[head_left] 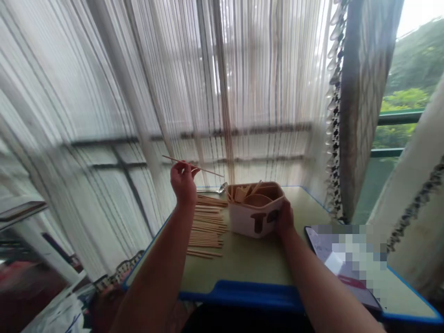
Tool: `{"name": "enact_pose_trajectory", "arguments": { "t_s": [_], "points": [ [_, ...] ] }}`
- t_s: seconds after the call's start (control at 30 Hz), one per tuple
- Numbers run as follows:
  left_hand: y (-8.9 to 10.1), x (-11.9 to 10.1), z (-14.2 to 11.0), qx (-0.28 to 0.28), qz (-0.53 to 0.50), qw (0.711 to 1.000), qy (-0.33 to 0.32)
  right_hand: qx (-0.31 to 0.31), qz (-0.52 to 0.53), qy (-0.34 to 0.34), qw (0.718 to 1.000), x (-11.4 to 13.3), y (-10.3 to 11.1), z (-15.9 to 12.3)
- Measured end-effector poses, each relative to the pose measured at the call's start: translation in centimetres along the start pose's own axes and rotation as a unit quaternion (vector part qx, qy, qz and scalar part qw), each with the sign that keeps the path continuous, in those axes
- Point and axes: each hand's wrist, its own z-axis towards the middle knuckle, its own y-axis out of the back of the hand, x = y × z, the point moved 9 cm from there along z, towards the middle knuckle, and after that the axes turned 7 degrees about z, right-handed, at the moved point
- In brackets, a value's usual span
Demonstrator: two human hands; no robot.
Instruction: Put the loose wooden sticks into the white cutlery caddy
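Chopsticks lie side by side in a broad layer just left of the middle of the frame, their right ends uneven, on a pale table with a blue edge running along the bottom. Our two hands are apart. With our left hand raised above the far side of the layer, we pinch a single slim chopstick between thumb and fingers; it slopes down to the right, its right end near the white bin but well above the table. Our right hand is clamped on the right side of that white bin, which stands upright right of centre and bears a large brown letter T. Inside it we see a rounded brown piece, perhaps a bowl, and a few pale sticks leaning at the rim. Behind the layer, just left of the bin, rests a metal spoon. At lower right a tablet lies on the table, partly blurred out. Sheer striped curtains fill the upper frame, and at upper right we see green trees past a railing.
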Motion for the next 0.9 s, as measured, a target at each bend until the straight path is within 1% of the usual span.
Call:
{"name": "enact_pose_trajectory", "arguments": {
  "t_s": [0.03, 0.1, 0.2, 0.3, 0.37, 0.43, 0.5, 0.6, 0.73, 0.9],
  "points": [
    [0.0, -0.5, 0.0, 0.000, -0.008, 1.000, -0.001, -0.002, 0.001, -0.009, 1.000, 0.0, 0.0, 0.0],
    [-0.6, -0.7, -0.3, 0.020, -0.017, 1.000, 0.015, -0.005, -0.019, -0.003, 1.000, 0.5, 0.0, -0.2],
    [-2.2, 0.2, -1.6, 0.079, 0.002, 0.996, 0.046, -0.004, -0.024, 0.004, 1.000, 1.1, -0.1, -0.4],
    [-3.7, 1.0, -3.2, 0.140, 0.049, 0.988, 0.043, -0.006, 0.008, -0.010, 1.000, 0.6, -0.2, -0.4],
    [-4.7, 1.5, -4.1, 0.188, 0.074, 0.978, 0.043, -0.006, 0.011, -0.001, 1.000, 0.3, 0.0, -0.2],
    [-5.5, 1.9, -4.8, 0.232, 0.081, 0.968, 0.049, -0.002, -0.001, 0.015, 1.000, 0.2, 0.1, 0.0],
    [-5.9, 2.2, -5.3, 0.261, 0.078, 0.961, 0.057, 0.005, -0.005, 0.021, 1.000, 0.2, 0.1, 0.1],
    [-6.1, 2.3, -5.5, 0.276, 0.078, 0.956, 0.064, 0.013, 0.014, 0.005, 1.000, 0.3, -0.1, -0.1],
    [-6.2, 2.0, -5.4, 0.281, 0.083, 0.954, 0.065, -0.004, 0.027, -0.019, 0.999, 0.6, -0.1, -0.4],
    [-6.2, 1.8, -5.5, 0.282, 0.081, 0.954, 0.056, -0.007, 0.004, 0.007, 1.000, 1.0, -0.1, -0.4]
  ]
}}
